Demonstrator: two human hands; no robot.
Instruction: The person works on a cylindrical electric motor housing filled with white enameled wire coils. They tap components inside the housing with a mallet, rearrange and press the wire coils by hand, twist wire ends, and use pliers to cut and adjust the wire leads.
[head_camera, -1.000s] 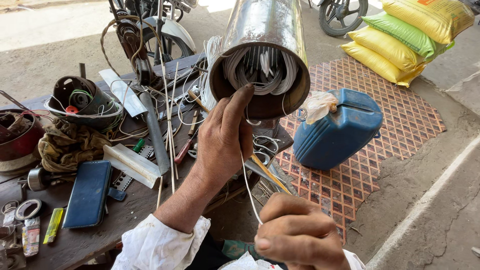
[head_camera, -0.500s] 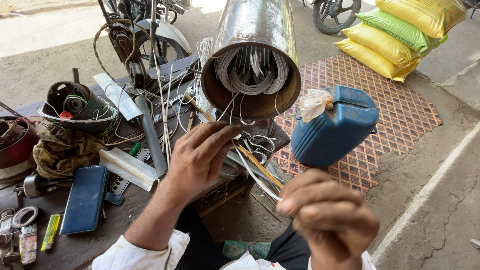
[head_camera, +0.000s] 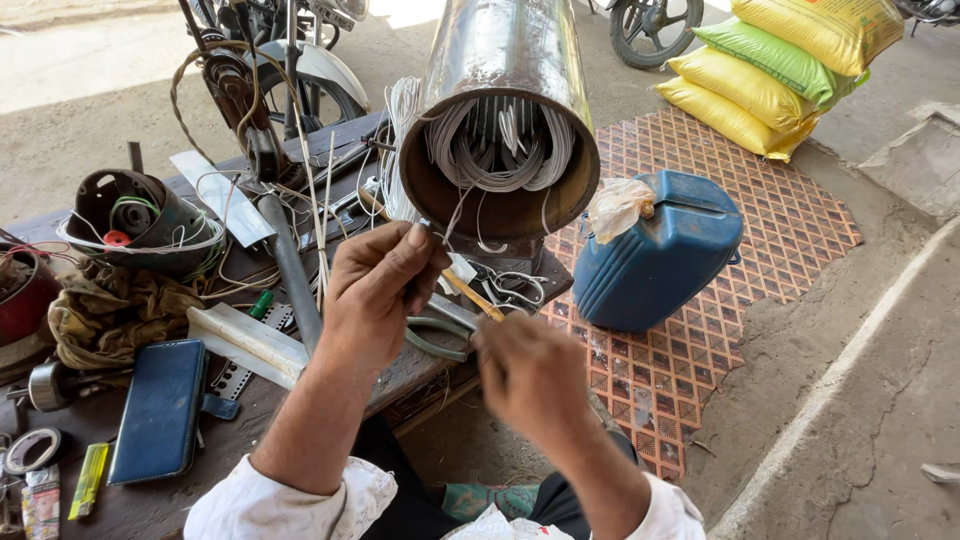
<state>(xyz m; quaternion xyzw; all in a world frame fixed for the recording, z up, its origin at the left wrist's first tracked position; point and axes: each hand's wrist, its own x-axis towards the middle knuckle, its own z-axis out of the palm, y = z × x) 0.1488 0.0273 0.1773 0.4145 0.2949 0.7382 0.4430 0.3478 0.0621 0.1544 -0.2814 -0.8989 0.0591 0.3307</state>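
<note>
Clutter around the work

A blue jerrycan (head_camera: 655, 250) stood right of the hands on a patterned mat (head_camera: 700, 340); a dark blue wallet (head_camera: 160, 408) lay left on the desk (head_camera: 150, 500); yellow and green sacks (head_camera: 770, 70) lay beyond.

- Daylight, bright overall; hard sun hits the top-left ground and the stacked yellow and green sacks (head_camera: 770, 70).
- Work area sits in open shade, soft shadows, even exposure.
- Glare streaks on the shiny steel cylindrical motor casing (head_camera: 505, 60).
- Right hand (head_camera: 525, 375) is motion-blurred; left hand (head_camera: 375, 290) is sharp.
- Dark wooden workbench (head_camera: 130, 490) is crisp, with mild wide-angle stretch at the frame edges.
</note>
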